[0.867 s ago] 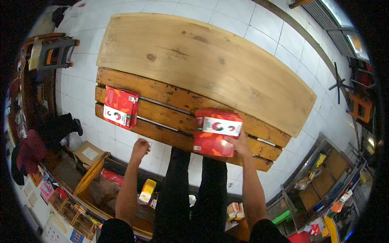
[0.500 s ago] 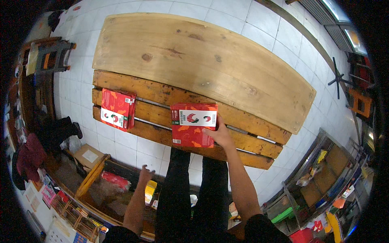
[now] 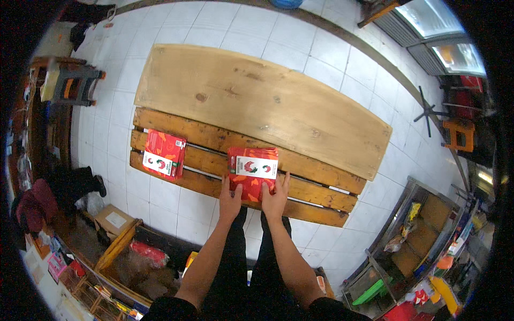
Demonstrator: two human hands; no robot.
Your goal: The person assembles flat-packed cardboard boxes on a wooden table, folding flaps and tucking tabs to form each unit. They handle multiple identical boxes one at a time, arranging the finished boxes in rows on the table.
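White floor tiles (image 3: 101, 139) surround a slatted wooden desk (image 3: 321, 196) in a crowded room. At the near edge, a person's left hand (image 3: 230, 202) and right hand (image 3: 274, 201) flank a stack of red packets (image 3: 248, 183), the left at its 7 o'clock corner, the right at its 5 o'clock corner. Fingers (image 3: 287, 181) on both hands are open and extended, the thumbs (image 3: 266, 191) over the near part of the top packet; how firmly they press cannot be told. The stack sits on the slats, a white label band (image 3: 259, 167) across its top face. Well apart from it, between 9 and 10 o'clock, a second stack of red packets (image 3: 164, 155) lies on the same slats. Beyond both, at 12 o'clock, spans a smooth pale wooden board (image 3: 262, 109). Farther out, a cardboard carton (image 3: 113, 218) stands at 8 o'clock and a shelving rack (image 3: 409, 259) at 4. A grey stool (image 3: 83, 80) shows at 10 o'clock, an orange stool (image 3: 452, 127) near 3.
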